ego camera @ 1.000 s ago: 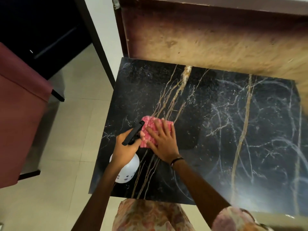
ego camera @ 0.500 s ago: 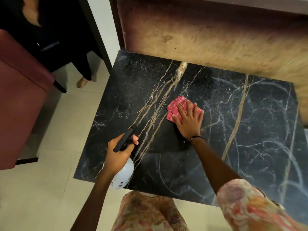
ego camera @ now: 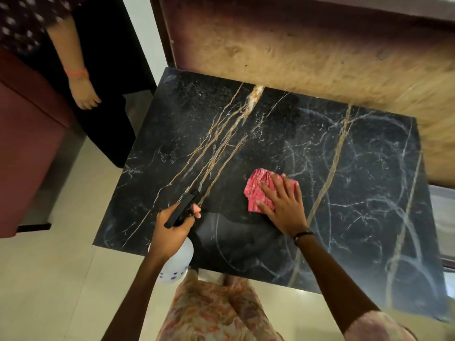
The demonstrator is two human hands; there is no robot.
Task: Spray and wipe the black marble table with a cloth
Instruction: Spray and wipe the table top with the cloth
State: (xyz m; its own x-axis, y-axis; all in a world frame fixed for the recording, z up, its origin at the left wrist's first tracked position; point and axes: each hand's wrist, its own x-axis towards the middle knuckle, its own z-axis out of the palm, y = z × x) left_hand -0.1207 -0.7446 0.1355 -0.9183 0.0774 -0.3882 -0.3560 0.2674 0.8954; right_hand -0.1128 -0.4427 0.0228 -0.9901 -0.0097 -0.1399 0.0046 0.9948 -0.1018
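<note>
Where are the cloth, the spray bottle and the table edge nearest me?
cloth (ego camera: 257, 190), head view, bare pink folds left of the hand.
spray bottle (ego camera: 178, 264), head view, white body.
table (ego camera: 246, 275), head view, near edge.

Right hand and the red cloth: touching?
Touching. Head view shows the right hand lying flat on the red cloth, fingers spread across it.

Floral pink-peach garment — short sleeve; thin black band on right wrist
</note>
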